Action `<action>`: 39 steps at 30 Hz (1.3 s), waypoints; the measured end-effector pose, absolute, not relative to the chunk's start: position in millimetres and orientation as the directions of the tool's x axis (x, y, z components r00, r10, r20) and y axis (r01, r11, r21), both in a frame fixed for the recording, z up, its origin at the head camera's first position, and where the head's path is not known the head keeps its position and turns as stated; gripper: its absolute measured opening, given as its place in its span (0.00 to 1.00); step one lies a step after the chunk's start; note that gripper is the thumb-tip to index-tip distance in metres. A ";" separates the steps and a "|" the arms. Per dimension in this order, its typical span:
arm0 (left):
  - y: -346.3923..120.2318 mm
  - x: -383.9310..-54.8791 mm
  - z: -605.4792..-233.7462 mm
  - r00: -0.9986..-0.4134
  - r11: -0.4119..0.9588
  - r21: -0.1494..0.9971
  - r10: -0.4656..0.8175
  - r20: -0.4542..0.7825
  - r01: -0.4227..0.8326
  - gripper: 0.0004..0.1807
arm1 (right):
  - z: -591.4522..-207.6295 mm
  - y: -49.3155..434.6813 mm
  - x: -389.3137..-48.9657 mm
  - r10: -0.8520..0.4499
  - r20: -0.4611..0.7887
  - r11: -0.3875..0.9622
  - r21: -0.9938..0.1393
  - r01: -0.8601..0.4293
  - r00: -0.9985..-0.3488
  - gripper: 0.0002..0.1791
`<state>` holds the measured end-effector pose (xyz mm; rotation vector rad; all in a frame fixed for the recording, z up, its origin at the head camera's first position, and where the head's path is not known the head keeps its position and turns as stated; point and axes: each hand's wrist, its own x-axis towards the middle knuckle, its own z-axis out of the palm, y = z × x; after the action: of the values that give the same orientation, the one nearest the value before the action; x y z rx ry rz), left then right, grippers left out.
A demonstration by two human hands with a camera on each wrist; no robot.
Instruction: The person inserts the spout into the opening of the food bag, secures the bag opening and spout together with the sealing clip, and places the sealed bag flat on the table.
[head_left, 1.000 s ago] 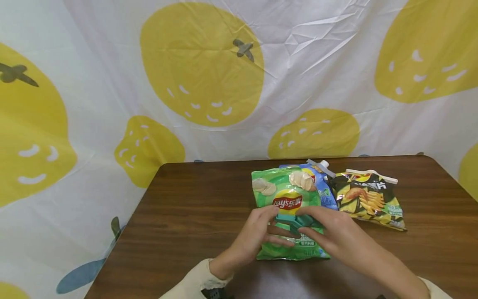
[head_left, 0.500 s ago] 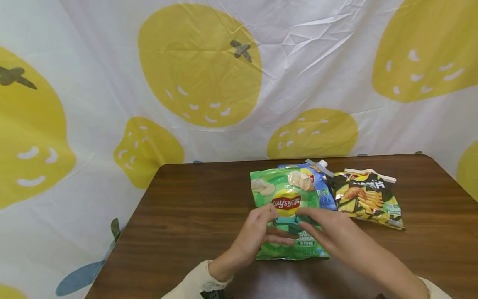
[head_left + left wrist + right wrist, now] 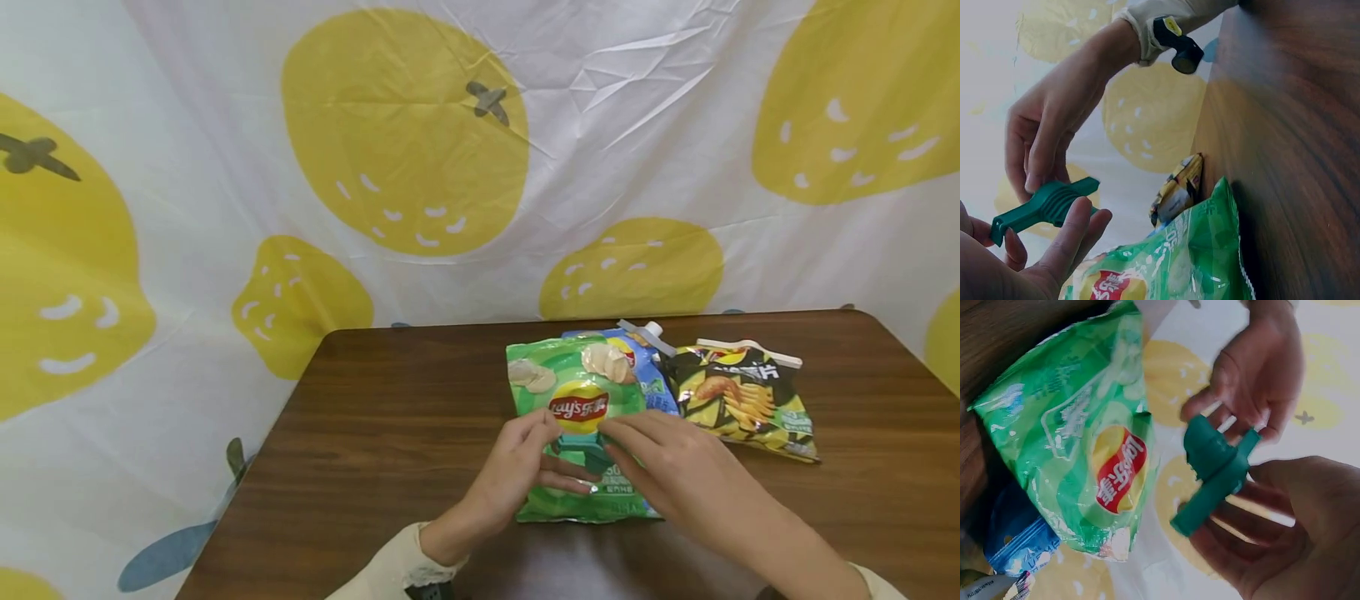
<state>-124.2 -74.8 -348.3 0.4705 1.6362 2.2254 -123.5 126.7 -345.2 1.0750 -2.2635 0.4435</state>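
A teal-green bag clip (image 3: 581, 444) with a ribbed round middle is held in the air between both hands, above a green bag of Lay's chips (image 3: 555, 367). My left hand (image 3: 504, 471) pinches one end with thumb and forefinger; its other fingers reach out beneath, plain in the left wrist view. From the right, my right hand (image 3: 686, 471) holds the clip's other side with thumb and fingertips. In the right wrist view, the clip (image 3: 1213, 472) shows its long bar and a rounded part sticking out. Behind the hands, the green bag's lower middle is partly hidden.
A blue chip bag (image 3: 656, 392) lies partly under the green one, with a grey clip (image 3: 647, 336) bearing a white cap at its top. Right of it lies a black and yellow chip bag (image 3: 738, 400) with a whitish clip (image 3: 750, 350). A lemon-print cloth (image 3: 450, 283) hangs behind the wooden table (image 3: 390, 433).
My right hand's fingers have turned and drawn closer together, covering more of the clip's right side. My left hand keeps nearly the same place, and the bags lie as before.
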 end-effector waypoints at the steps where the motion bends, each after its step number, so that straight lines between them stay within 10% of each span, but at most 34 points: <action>1: -74.6 -124.6 -348.7 -0.889 -0.275 0.959 0.453 0.065 -0.070 0.17 | -344.6 128.0 -123.6 -0.599 0.631 0.609 -0.040 -0.792 -0.493 0.15; 12: -73.4 -125.6 -355.0 -0.895 -0.138 0.990 0.440 0.072 0.012 0.16 | -343.1 126.1 -123.7 -0.669 0.581 0.530 -0.064 -0.846 -0.463 0.16; 22: -71.3 -123.6 -359.6 -0.816 -0.101 0.938 0.468 0.339 0.331 0.20 | -349.5 126.3 -121.7 -0.596 0.632 0.559 -0.116 -0.821 -0.495 0.17; 39: -68.0 -122.2 -359.7 -0.824 -0.048 0.915 0.418 0.383 0.401 0.17 | -358.1 122.0 -119.1 -0.587 0.652 0.588 -0.064 -0.806 -0.480 0.13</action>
<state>-122.2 -68.0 -359.7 0.9291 2.1590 2.0653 -119.1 122.0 -358.1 1.1021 -2.2337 0.4911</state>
